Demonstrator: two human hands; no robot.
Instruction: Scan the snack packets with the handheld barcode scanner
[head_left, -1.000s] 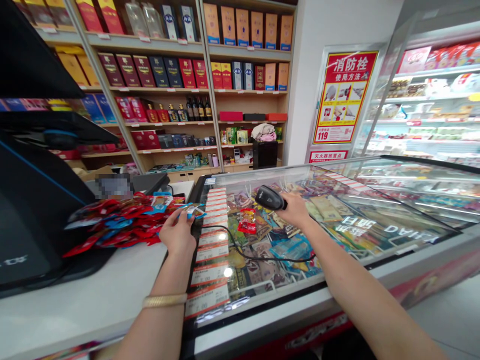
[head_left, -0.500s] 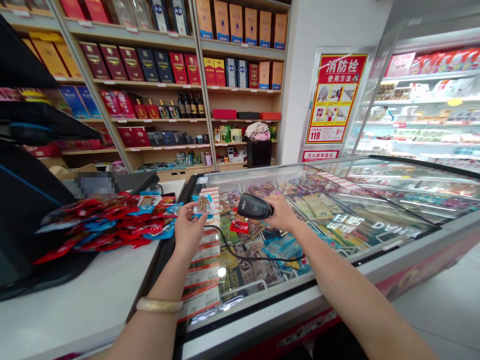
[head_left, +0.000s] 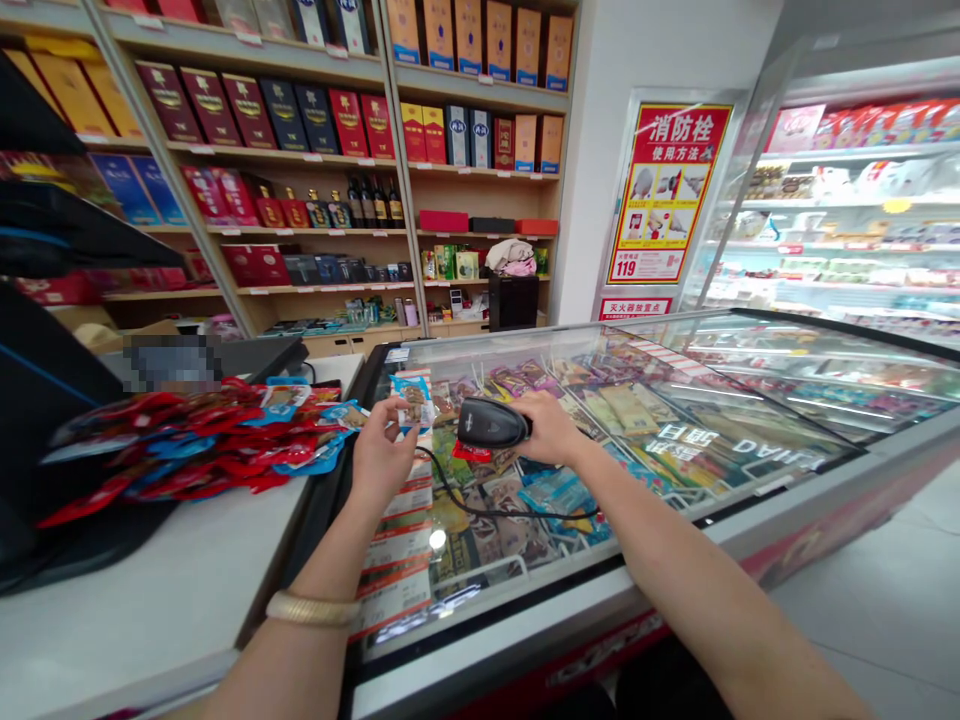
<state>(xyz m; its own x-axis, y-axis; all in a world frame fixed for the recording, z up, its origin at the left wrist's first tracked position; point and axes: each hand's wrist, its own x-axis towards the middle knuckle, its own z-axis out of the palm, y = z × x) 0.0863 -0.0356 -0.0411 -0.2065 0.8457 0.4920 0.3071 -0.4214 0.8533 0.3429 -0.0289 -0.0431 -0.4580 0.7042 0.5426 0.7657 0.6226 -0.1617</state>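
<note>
My left hand (head_left: pixel 385 445) pinches a small blue snack packet (head_left: pixel 412 402) above the left end of the glass-topped freezer. A black barcode scanner (head_left: pixel 491 424) is gripped in my right hand (head_left: pixel 551 428), its head pointing left at the packet, a short gap between them. From the scanner a black cable (head_left: pixel 480 513) loops over the glass. Partly hidden beneath the scanner lies a red packet (head_left: pixel 471 453). Left of my left hand, a heap of red and blue snack packets (head_left: pixel 225 440) spreads over the white counter (head_left: pixel 195 590).
The chest freezer (head_left: pixel 480 640) holds many packaged goods under its glass. A black monitor stand (head_left: pixel 52 430) rises at the far left. Shelves of boxed bottles (head_left: pixel 300 110) line the back wall, beside a red fire-hydrant poster (head_left: pixel 670 195). A lit display fridge (head_left: pixel 840 220) stands right.
The blue packet is now more upright and faces the scanner. My right hand has brought the scanner slightly left, nearer the packet, and over more of the red packet. The whole view has shifted slightly.
</note>
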